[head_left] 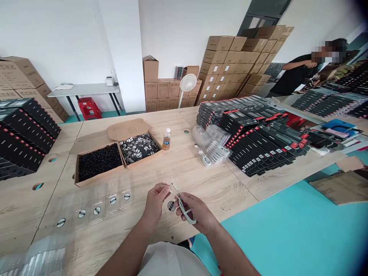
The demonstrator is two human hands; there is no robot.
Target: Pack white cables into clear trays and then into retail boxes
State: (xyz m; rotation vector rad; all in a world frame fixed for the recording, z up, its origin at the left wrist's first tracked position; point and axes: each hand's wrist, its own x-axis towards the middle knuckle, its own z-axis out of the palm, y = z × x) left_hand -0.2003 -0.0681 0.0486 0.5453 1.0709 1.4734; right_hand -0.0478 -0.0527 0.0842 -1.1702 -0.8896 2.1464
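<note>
We hold a white charging cable (pixel 184 209) above the wooden tabletop (pixel 218 191), close in front of our body. Our left grip (pixel 155 201) is clenched around the end near the connector, which pokes up between our two hands. Our right grip (pixel 198 212) grasps the cable's looped length, and a bight hangs below the fingers. A round black-and-white sticker (pixel 171 206) lies on the tabletop just beneath the cable.

To our left, a row of clear plastic blister trays (pixel 97 203) carries matching round stickers. Beyond them sit two open cardboard boxes, one filled with small black pieces (pixel 99 163) and the other with black-and-white patterned material (pixel 139 147). A plastic water bottle (pixel 166 138) stands just beside the second box. Ahead and to the right, bagged white cables (pixel 211 149) lie against a large stack of black retail boxes with red tabs (pixel 258 134), and more black boxes (pixel 23 134) are piled at the far left. Behind the tabletop rise stacked brown cartons (pixel 230 65), with a white fan (pixel 188 82) in front of them. A co-worker (pixel 296 74) stands at the far right.
</note>
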